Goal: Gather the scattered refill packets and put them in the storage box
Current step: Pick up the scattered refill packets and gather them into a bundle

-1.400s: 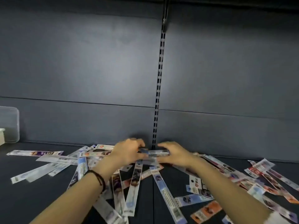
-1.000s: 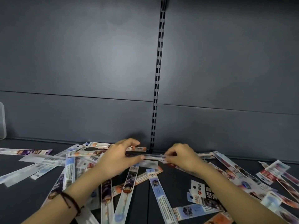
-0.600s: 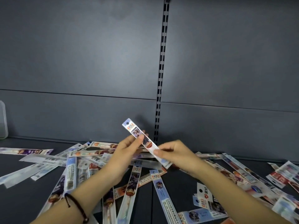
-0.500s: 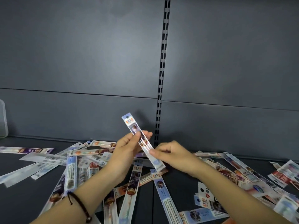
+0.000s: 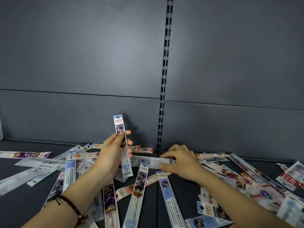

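Note:
Several long, narrow refill packets (image 5: 139, 183) lie scattered across the dark shelf (image 5: 19, 204). My left hand (image 5: 113, 155) holds one packet (image 5: 120, 129) upright above the pile, thumb and fingers pinching its middle. My right hand (image 5: 179, 162) is down on the shelf to the right, its fingers closing on a flat white packet (image 5: 148, 162) that lies crosswise. Only a sliver of the clear storage box (image 5: 1, 130) shows at the far left edge.
The grey back panel (image 5: 82, 63) with a slotted upright (image 5: 166, 63) rises right behind the pile. More packets (image 5: 256, 181) are heaped at the right, some red and white. Bare shelf shows at the lower left.
My right hand let go of the lifted packet and dropped to the shelf onto another one. My left hand turned the held packet upright.

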Action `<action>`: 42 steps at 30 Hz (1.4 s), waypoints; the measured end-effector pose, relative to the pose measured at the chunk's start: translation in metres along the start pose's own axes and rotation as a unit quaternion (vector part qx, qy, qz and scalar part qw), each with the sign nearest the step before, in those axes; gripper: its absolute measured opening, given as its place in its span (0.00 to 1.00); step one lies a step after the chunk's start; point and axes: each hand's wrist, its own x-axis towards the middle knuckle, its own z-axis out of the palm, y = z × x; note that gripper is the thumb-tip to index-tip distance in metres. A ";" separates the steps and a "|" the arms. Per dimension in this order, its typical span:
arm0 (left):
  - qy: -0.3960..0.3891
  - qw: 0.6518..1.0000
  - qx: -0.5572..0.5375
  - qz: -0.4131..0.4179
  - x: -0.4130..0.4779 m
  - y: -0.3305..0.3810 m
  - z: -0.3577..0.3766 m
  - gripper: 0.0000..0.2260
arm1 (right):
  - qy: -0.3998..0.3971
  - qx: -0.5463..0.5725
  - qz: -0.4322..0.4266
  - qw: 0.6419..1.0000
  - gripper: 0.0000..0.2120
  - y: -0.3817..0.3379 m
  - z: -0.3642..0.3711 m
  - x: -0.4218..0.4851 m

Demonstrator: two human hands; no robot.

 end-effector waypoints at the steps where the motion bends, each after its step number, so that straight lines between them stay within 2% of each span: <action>1: 0.003 1.000 0.001 -0.005 0.001 0.000 -0.001 0.11 | 0.007 0.022 0.008 1.000 0.19 0.000 -0.001 0.000; 4: 0.023 1.000 0.006 -0.019 0.003 -0.001 -0.005 0.11 | 0.039 0.073 0.031 0.996 0.06 0.000 -0.005 0.000; 7: 0.048 0.998 -0.014 -0.023 0.004 -0.001 -0.004 0.11 | 0.062 0.156 0.055 0.984 0.05 0.001 -0.014 -0.001; 11: 0.106 0.994 -0.015 -0.002 0.005 0.002 -0.003 0.11 | 0.064 0.348 0.088 0.931 0.04 -0.003 -0.036 -0.005; 13: 0.143 0.990 -0.010 -0.004 0.005 0.002 -0.005 0.11 | 0.100 0.441 0.120 0.884 0.05 -0.005 -0.045 -0.006; 15: 0.150 0.987 -0.041 -0.031 0.004 0.000 -0.005 0.10 | 0.120 0.551 0.160 0.810 0.08 -0.008 -0.049 -0.007; 18: 0.077 0.987 -0.122 -0.067 -0.001 -0.001 0.004 0.09 | 0.068 0.683 0.208 0.697 0.18 -0.024 -0.041 -0.010; 20: 0.010 0.992 -0.112 -0.052 -0.007 -0.001 0.014 0.14 | 0.014 0.716 0.226 0.660 0.22 -0.038 -0.031 -0.013; 21: -0.030 0.995 -0.084 -0.039 -0.010 -0.001 0.018 0.18 | -0.009 0.715 0.224 0.662 0.22 -0.044 -0.026 -0.015; 22: -0.068 0.996 -0.060 -0.028 -0.012 -0.002 0.021 0.21 | -0.027 0.700 0.212 0.681 0.19 -0.050 -0.023 -0.017; 24: -0.101 0.992 -0.066 -0.025 -0.017 -0.002 0.026 0.26 | -0.046 0.618 0.179 0.764 0.11 -0.060 -0.017 -0.023; 26: -0.102 0.989 -0.105 -0.020 -0.021 -0.001 0.026 0.29 | -0.024 0.501 0.137 0.854 0.08 -0.066 -0.015 -0.029; 28: -0.115 0.987 -0.111 -0.006 -0.025 0.002 0.026 0.27 | 0.009 0.423 0.092 0.901 0.08 -0.070 -0.015 -0.031; 32: -0.127 0.985 -0.118 0.005 -0.028 0.006 0.024 0.20 | 0.053 0.377 0.036 0.924 0.04 -0.077 -0.015 -0.036; 37: -0.134 0.983 -0.123 -0.007 -0.030 0.002 0.025 0.20 | 0.095 0.297 0.016 0.950 0.12 -0.081 -0.010 -0.038; 39: -0.131 0.983 -0.129 -0.010 -0.030 0.001 0.025 0.17 | 0.081 0.280 -0.007 0.957 0.13 -0.082 -0.013 -0.039; 42: -0.118 0.984 -0.133 -0.015 -0.028 0.002 0.021 0.12 | 0.021 0.253 -0.038 0.967 0.13 -0.076 -0.029 -0.039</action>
